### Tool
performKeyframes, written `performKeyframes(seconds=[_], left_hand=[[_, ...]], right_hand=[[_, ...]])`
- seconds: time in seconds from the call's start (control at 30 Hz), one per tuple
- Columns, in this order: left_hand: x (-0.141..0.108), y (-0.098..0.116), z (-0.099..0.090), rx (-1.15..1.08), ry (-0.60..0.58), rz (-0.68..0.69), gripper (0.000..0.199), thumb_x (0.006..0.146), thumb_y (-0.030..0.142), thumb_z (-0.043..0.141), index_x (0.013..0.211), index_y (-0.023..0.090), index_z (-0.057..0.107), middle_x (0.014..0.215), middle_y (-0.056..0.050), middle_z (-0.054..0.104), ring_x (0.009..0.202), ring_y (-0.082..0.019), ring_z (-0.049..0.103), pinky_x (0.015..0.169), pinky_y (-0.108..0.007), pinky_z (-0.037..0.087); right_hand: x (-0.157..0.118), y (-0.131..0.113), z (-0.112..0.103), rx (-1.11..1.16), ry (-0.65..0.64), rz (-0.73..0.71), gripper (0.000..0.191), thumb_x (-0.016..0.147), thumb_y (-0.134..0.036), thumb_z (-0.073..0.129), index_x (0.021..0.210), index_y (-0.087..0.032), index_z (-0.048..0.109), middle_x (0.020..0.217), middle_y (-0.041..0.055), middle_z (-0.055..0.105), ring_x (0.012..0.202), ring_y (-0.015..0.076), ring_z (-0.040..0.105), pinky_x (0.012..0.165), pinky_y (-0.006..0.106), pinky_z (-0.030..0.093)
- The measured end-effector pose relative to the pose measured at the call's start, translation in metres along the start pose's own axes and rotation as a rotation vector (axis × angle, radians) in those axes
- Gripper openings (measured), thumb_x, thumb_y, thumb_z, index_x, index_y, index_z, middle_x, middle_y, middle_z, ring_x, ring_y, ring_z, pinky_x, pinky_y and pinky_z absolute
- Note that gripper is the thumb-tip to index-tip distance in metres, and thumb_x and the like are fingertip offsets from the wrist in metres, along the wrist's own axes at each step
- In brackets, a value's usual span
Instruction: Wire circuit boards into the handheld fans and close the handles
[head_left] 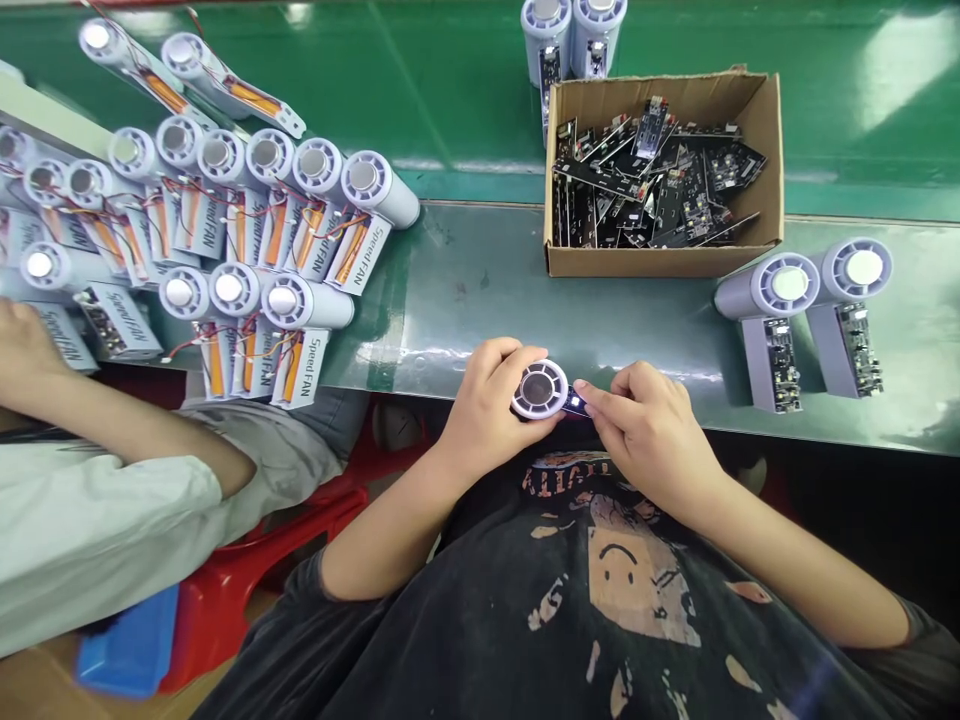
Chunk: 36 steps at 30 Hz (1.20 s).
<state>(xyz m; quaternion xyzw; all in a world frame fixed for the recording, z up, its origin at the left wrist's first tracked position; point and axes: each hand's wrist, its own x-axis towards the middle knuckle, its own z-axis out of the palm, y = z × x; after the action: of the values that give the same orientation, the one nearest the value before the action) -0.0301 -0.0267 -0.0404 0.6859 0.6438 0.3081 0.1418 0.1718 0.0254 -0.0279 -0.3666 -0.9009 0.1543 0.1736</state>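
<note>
My left hand [491, 405] is wrapped round a lilac fan unit [540, 389], its round grille facing up, at the bench's front edge. On the right, my right hand [649, 425] pinches a small dark circuit board [576, 402] between thumb and index finger. A small white light shows on that board, which meets the fan unit's right side; its far end is hidden by my fingers. Beyond my hands stands a cardboard box [622, 262] full of loose black circuit boards [694, 205].
Several fan units with orange parts [364, 240] crowd the bench [465, 290] at left. Two units with exposed boards [784, 365] stand at right, two more [546, 40] behind the box. A co-worker's arm [120, 410] rests at far left, above a red stool [232, 590].
</note>
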Motion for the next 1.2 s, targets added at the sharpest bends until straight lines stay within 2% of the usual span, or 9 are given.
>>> performKeyframes(seconds=[0.13, 0.33, 0.47, 0.6, 0.73, 0.8, 0.93, 1.07, 1.2], left_hand=[[0.0, 0.002, 0.002, 0.012, 0.0, -0.008, 0.051, 0.073, 0.026, 0.078, 0.118, 0.021, 0.053, 0.111, -0.007, 0.052, 0.105, -0.024, 0.057, 0.093, -0.041, 0.051], [-0.003, 0.002, 0.006, 0.034, 0.016, -0.015, 0.057, 0.073, 0.025, 0.078, 0.122, 0.021, 0.05, 0.113, -0.008, 0.051, 0.108, -0.026, 0.055, 0.096, -0.043, 0.05], [-0.005, 0.005, 0.002, 0.2, 0.01, 0.097, 0.056, 0.08, 0.031, 0.074, 0.13, 0.021, 0.05, 0.114, -0.011, 0.053, 0.106, -0.028, 0.056, 0.092, -0.045, 0.05], [0.001, 0.014, -0.005, 0.339, -0.089, 0.292, 0.035, 0.088, 0.036, 0.067, 0.12, 0.025, 0.061, 0.125, -0.01, 0.061, 0.121, -0.033, 0.051, 0.099, -0.051, 0.042], [0.012, 0.02, -0.008, 0.252, -0.188, 0.264, 0.015, 0.091, 0.032, 0.063, 0.102, 0.023, 0.067, 0.113, -0.005, 0.069, 0.111, -0.026, 0.057, 0.094, -0.044, 0.044], [0.016, 0.022, -0.009, 0.234, -0.232, 0.22, 0.013, 0.09, 0.031, 0.065, 0.099, 0.022, 0.068, 0.111, -0.005, 0.069, 0.108, -0.026, 0.057, 0.091, -0.043, 0.045], [0.02, 0.026, -0.011, 0.213, -0.299, 0.175, 0.009, 0.087, 0.028, 0.068, 0.094, 0.022, 0.069, 0.108, -0.004, 0.068, 0.106, -0.026, 0.056, 0.09, -0.043, 0.045], [0.022, 0.027, -0.012, 0.2, -0.334, 0.159, 0.009, 0.087, 0.027, 0.068, 0.094, 0.021, 0.069, 0.107, -0.005, 0.067, 0.107, -0.027, 0.055, 0.091, -0.044, 0.046], [0.021, 0.026, -0.011, 0.19, -0.311, 0.163, 0.009, 0.087, 0.026, 0.068, 0.094, 0.02, 0.068, 0.108, -0.006, 0.067, 0.107, -0.027, 0.055, 0.09, -0.045, 0.047]], right_hand=[[-0.002, 0.002, 0.004, -0.025, 0.029, 0.04, 0.025, 0.095, -0.025, 0.055, 0.108, -0.029, 0.076, 0.082, 0.0073, 0.056, 0.079, 0.0205, 0.041, 0.069, 0.033, 0.032], [-0.004, 0.006, 0.01, 0.097, 0.012, 0.081, 0.028, 0.097, -0.026, 0.052, 0.111, -0.029, 0.075, 0.083, 0.0059, 0.05, 0.077, 0.0184, 0.043, 0.07, 0.033, 0.033], [-0.005, 0.007, 0.011, 0.094, 0.017, 0.101, 0.027, 0.096, -0.028, 0.053, 0.111, -0.032, 0.075, 0.082, 0.0056, 0.051, 0.077, 0.0192, 0.042, 0.069, 0.033, 0.032], [-0.006, 0.004, 0.01, 0.103, -0.022, 0.16, 0.024, 0.095, -0.031, 0.055, 0.11, -0.031, 0.074, 0.083, 0.0053, 0.054, 0.08, 0.0202, 0.046, 0.072, 0.034, 0.033], [-0.004, 0.004, 0.008, 0.172, -0.054, 0.248, 0.018, 0.093, -0.031, 0.058, 0.104, -0.025, 0.07, 0.086, 0.0052, 0.058, 0.084, 0.0211, 0.052, 0.076, 0.035, 0.036], [0.0, 0.007, 0.005, 0.266, -0.113, 0.285, 0.012, 0.09, -0.028, 0.06, 0.097, -0.024, 0.069, 0.086, 0.0038, 0.058, 0.084, 0.0198, 0.053, 0.076, 0.034, 0.036], [0.017, 0.017, -0.005, 0.448, -0.319, 0.341, 0.006, 0.084, -0.027, 0.065, 0.086, -0.021, 0.063, 0.08, -0.0003, 0.056, 0.074, 0.0144, 0.052, 0.069, 0.028, 0.036], [0.034, 0.021, -0.013, 0.452, -0.509, 0.406, 0.013, 0.082, -0.034, 0.064, 0.079, -0.022, 0.06, 0.068, -0.0039, 0.052, 0.062, 0.0115, 0.046, 0.059, 0.027, 0.032], [0.042, 0.024, -0.016, 0.447, -0.578, 0.396, 0.013, 0.08, -0.035, 0.064, 0.077, -0.023, 0.059, 0.062, -0.005, 0.051, 0.058, 0.0111, 0.044, 0.056, 0.026, 0.031]])
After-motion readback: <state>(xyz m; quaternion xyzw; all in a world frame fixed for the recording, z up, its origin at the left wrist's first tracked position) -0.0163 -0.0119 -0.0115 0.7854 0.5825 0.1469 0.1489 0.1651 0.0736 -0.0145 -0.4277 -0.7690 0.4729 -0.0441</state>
